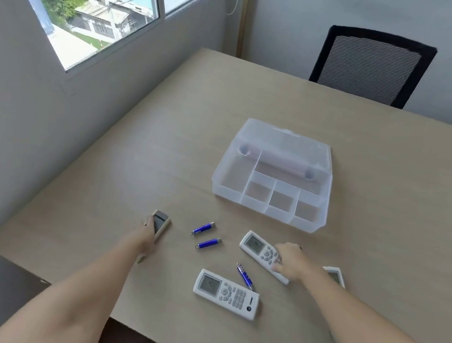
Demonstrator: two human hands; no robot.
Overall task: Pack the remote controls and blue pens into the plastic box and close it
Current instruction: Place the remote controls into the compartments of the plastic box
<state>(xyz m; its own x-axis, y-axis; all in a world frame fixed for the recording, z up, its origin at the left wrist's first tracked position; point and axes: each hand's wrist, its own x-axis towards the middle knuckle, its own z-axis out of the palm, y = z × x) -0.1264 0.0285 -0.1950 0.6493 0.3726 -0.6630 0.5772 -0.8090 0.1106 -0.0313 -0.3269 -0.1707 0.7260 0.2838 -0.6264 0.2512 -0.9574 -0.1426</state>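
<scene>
A clear plastic box (267,207) stands open in the middle of the table, its lid tipped back and its compartments bare. My left hand (147,237) closes around a beige remote (160,221) lying at the left. My right hand (290,260) rests on a white remote (256,245), fingers over its lower half. Another white remote (226,293) lies near the front edge. A further remote (335,275) peeks out behind my right forearm. Two blue pens (203,228) (209,243) lie side by side between my hands, and a third blue pen (245,275) lies nearer me.
The wooden table (164,145) stands beside a grey wall with a window (97,2) at the left. A black mesh chair (370,66) is pushed in at the far side.
</scene>
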